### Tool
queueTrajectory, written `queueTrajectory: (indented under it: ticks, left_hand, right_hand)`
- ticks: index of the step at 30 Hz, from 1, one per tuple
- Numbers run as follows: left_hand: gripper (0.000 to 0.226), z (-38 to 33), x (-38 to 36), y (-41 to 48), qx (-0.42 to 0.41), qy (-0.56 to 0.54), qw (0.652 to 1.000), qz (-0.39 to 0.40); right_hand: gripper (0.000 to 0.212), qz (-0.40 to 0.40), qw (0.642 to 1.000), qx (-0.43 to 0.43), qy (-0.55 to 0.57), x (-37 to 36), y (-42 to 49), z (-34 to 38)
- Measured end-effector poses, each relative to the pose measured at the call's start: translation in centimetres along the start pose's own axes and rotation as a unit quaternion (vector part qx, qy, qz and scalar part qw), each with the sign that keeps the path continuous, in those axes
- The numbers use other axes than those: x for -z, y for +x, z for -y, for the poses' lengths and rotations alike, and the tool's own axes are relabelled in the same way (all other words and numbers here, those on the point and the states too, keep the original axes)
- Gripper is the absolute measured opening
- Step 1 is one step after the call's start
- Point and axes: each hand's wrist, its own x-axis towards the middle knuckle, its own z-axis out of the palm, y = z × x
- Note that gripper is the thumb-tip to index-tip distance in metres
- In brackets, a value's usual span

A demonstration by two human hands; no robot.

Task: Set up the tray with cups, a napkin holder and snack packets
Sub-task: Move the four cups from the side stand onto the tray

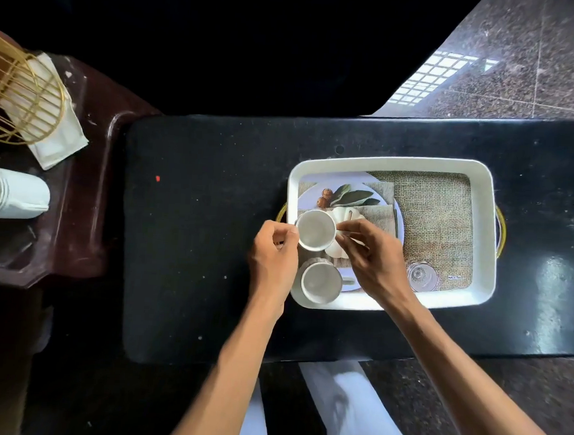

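Ceramic cup (315, 229), stiff and breakable, was pinched at its rim by left hand (272, 250) and right hand (371, 255) over the tray (395, 163).

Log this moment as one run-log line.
step: placing cup | both hands on upper cup | left hand | right hand | tray: two cups | napkin holder: off tray

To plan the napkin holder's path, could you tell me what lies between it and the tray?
Head view: only bare black tabletop lies between the napkin holder and tray.
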Motion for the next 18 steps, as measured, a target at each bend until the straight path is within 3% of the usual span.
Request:
queueTrajectory:
  ticks: [18]
  left_hand:
    - [0.013, 1.1, 0.8, -0.4, -0.013, 0.020, 1.000, 0.018]
  right_hand:
    - [0.015, 0.051, 0.998, -0.006, -0.026, 0.7, -0.1, -0.8]
